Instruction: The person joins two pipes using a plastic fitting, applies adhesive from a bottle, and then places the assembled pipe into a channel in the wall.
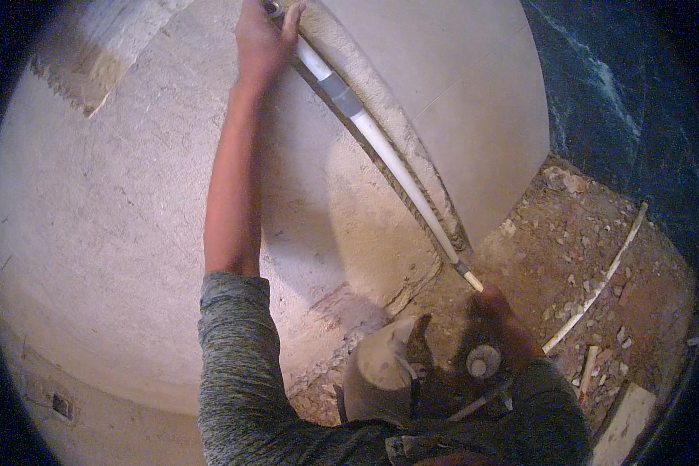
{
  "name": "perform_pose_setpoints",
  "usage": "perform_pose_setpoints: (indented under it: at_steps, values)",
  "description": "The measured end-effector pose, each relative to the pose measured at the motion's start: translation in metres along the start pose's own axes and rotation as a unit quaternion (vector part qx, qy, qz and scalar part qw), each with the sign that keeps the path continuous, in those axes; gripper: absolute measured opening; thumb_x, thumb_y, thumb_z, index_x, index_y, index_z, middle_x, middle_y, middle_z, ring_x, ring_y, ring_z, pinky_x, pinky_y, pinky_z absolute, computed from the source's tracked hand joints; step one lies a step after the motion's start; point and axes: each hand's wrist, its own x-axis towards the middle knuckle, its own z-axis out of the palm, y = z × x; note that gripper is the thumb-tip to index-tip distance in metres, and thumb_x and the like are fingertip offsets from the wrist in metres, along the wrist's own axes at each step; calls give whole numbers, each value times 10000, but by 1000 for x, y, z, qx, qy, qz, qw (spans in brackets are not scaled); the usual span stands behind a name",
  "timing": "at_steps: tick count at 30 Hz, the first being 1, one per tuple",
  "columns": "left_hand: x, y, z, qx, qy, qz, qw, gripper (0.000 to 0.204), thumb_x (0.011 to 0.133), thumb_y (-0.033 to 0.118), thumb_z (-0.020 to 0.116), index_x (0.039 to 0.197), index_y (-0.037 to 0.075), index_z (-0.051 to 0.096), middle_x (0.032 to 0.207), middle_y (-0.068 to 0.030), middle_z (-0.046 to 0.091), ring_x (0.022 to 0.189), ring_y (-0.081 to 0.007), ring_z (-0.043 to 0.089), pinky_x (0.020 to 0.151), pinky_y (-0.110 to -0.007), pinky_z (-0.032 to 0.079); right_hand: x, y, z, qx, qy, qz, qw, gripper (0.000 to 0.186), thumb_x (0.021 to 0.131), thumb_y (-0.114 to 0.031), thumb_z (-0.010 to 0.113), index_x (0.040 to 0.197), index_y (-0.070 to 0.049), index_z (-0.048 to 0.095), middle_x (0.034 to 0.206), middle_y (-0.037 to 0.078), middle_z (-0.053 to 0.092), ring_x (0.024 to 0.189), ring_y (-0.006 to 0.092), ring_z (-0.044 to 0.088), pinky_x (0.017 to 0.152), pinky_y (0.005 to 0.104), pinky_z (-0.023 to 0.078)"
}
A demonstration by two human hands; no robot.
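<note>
A white pipe (400, 168) with a grey sleeve (339, 95) lies along a rough chase (377, 81) cut diagonally in the plastered wall. My left hand (264, 43) is closed on the pipe's upper end, beside a small metal fitting (272, 9) at the top edge. Down at the lower end, past a narrow grey joint (460, 267), my right hand (491, 303) is wrapped round the pale pipe tip; its fingers are partly in shadow.
Rubble (575, 233) covers the floor at right, with a long pale strip (598, 291) and a board (624, 423). Dark green veined stone (613, 85) borders the upper right. The wall has a broken patch (78, 62) and a small recessed box (62, 405) at left.
</note>
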Motion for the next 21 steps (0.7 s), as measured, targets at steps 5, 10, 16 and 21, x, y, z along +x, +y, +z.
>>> perform_pose_setpoints:
  at_steps: [5, 10, 16, 21]
  values:
    - [-7, 2, 2, 123, 26, 122, 985, 328, 866, 147, 703, 1138, -3, 596, 1078, -197, 641, 1070, -369, 604, 934, -439, 478, 4, 8, -2, -5, 7, 2, 1000, 473, 732, -277, 723, 1177, -141, 641, 1025, 153, 689, 950, 390, 657, 852, 500, 504]
    - [-2, -38, -7, 263, 5, 276, 925, 393, 841, 253, 718, 1184, 76, 642, 1173, -120, 658, 1210, -389, 518, 1039, -477, 384, 11, 3, 4, -5, 12, -5, 1000, 479, 728, -272, 724, 1181, -141, 639, 1030, 155, 688, 956, 393, 656, 857, 502, 503]
    - [-7, -22, -16, 304, 52, 232, 923, 416, 812, 351, 751, 1162, 140, 676, 1225, -103, 638, 1261, -366, 481, 1094, -515, 307, 21, 7, 4, -10, 28, -6, 1000, 487, 724, -266, 725, 1187, -140, 636, 1037, 157, 686, 964, 396, 655, 864, 503, 501]
    - [-10, -20, -20, 346, 26, 221, 912, 375, 773, 368, 784, 1088, 178, 713, 1230, -88, 624, 1279, -346, 448, 1116, -506, 275, 26, 7, 6, -12, 32, -11, 999, 494, 721, -260, 726, 1191, -140, 634, 1042, 158, 685, 970, 398, 654, 869, 504, 500]
